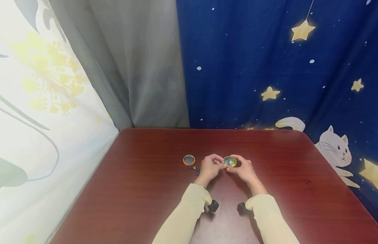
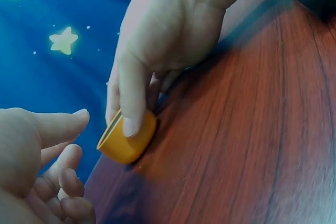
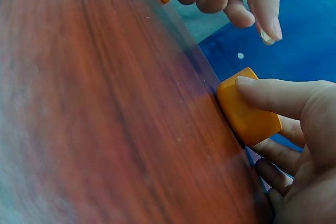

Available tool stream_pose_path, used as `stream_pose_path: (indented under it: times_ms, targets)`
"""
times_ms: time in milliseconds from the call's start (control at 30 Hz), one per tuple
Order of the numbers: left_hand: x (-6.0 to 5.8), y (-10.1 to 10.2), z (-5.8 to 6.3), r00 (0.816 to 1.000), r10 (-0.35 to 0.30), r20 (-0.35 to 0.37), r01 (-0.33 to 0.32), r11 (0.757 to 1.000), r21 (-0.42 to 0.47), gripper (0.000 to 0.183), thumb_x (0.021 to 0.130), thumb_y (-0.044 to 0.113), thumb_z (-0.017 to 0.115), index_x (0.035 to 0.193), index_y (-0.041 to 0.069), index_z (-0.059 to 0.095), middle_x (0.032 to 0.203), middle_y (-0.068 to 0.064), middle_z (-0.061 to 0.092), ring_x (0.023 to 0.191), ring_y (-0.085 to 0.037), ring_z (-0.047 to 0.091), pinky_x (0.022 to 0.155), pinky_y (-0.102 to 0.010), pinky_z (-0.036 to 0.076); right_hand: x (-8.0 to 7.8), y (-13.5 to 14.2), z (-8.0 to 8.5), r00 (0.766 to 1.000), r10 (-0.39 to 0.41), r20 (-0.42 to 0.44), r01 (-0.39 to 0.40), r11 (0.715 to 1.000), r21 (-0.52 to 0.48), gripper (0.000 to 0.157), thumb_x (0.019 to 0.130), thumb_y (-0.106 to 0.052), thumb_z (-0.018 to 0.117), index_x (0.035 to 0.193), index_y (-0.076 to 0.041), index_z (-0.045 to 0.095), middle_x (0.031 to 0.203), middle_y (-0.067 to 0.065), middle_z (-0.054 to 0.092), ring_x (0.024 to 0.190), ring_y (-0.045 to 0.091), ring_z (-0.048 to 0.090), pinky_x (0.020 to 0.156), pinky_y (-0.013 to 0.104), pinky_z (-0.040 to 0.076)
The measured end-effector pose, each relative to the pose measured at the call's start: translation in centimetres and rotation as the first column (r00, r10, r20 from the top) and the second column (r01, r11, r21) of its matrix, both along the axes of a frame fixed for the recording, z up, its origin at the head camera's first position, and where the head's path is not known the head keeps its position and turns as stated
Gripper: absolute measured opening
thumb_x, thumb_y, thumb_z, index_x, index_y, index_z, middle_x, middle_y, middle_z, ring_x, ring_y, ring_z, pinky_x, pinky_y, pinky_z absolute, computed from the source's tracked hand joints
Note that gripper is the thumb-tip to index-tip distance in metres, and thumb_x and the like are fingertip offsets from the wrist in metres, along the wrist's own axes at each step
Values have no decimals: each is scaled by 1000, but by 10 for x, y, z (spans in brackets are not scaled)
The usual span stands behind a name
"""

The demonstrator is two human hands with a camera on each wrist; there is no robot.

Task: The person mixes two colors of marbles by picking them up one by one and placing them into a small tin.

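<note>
An orange cup stands tilted close over the table, its mouth turned toward me. Inside it, green, yellow and blue bead-like pieces show in the head view. My right hand grips the cup, its thumb pressed along the outer wall in the right wrist view. At the cup's left rim is my left hand, thumb and forefinger pinching a small pale piece; its kind is too small to tell. The left hand's other fingers are curled in toward the palm.
Left of the hands, a round orange-rimmed container with a dark inside sits on the dark red table. Several small dark pieces lie near it, by the left wrist. Behind the table's far edge hang grey and blue star-patterned curtains.
</note>
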State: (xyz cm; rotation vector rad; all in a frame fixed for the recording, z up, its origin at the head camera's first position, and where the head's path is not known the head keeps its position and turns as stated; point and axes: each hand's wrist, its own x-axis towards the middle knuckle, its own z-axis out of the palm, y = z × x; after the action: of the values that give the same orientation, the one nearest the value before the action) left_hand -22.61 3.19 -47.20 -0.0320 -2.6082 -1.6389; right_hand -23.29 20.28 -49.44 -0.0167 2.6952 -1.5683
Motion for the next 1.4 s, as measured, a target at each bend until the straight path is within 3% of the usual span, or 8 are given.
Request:
stream_pose_path:
  times_ms: [233, 467, 1033, 1400]
  targets:
    - [-1, 8, -6, 1000, 18, -4, -18, 1000, -11, 17, 74, 16, 85, 83, 15, 71, 61, 8, 55, 55, -7, 50, 52, -24, 39, 0, 1, 0, 1000, 0, 30, 0, 1000, 6, 63, 75, -20, 83, 132, -11, 57, 128, 23, 47, 124, 37, 32, 98, 57, 30]
    - [-2, 13, -11, 999, 45, 0, -45, 998, -49, 17, 73, 18, 86, 85, 18, 73, 59, 8, 53, 53, -7, 48, 50, -25, 38, 0, 0, 0, 1000, -3, 26, 2, 1000, 12, 63, 75, -19, 84, 132, -11, 57, 128, 24, 48, 124, 39, 32, 98, 58, 30]
    - [-5, 13, -16, 999, 9, 34, -9, 1000, 2, 19, 74, 19, 85, 90, 17, 76, 60, 5, 54, 54, -7, 47, 50, -24, 36, -1, 1, -2, 1000, 4, 15, -4, 1000, -3, 63, 74, -16, 83, 131, -10, 58, 129, 24, 47, 124, 38, 32, 99, 58, 31]
    - [0, 12, -15, 1000, -1, -1, 1, 1000, -11, 20, 75, 19, 85, 92, 17, 77, 58, 6, 53, 53, -7, 46, 49, -24, 36, 0, 2, -2, 1000, -2, 21, 2, 1000, 9, 64, 74, -17, 83, 132, -10, 57, 127, 21, 51, 125, 37, 31, 100, 58, 27]
